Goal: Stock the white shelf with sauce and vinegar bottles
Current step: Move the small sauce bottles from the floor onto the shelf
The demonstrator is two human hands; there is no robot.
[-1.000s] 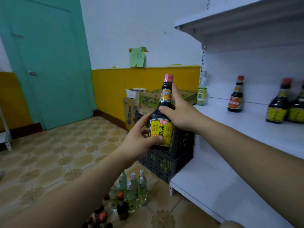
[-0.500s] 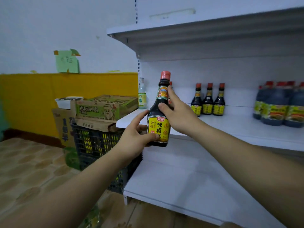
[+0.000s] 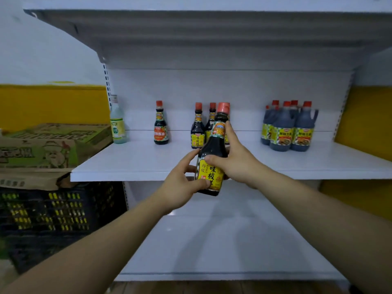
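Observation:
I hold a dark sauce bottle [image 3: 213, 149] with a red cap and yellow label upright in front of the white shelf's middle board [image 3: 135, 164]. My left hand [image 3: 182, 183] grips its lower body; my right hand [image 3: 235, 158] wraps its shoulder and neck. Behind it on the board stand matching yellow-label bottles [image 3: 197, 128]. An orange-label sauce bottle [image 3: 160, 124] stands alone to their left, and a pale vinegar bottle [image 3: 117, 124] stands at the board's left end. A group of large dark jugs [image 3: 288, 128] stands at the right.
The upper shelf board [image 3: 191, 35] overhangs the bottles. The lower shelf board [image 3: 222, 240] lies beneath my arms. Left of the shelf, green cardboard boxes [image 3: 48, 145] rest on a black plastic crate [image 3: 53, 213]. A yellow wall band runs behind.
My view has swung right from the room to face the shelf squarely. Both hands kept hold of the bottle and carried it toward the middle board, in front of the yellow-label bottles.

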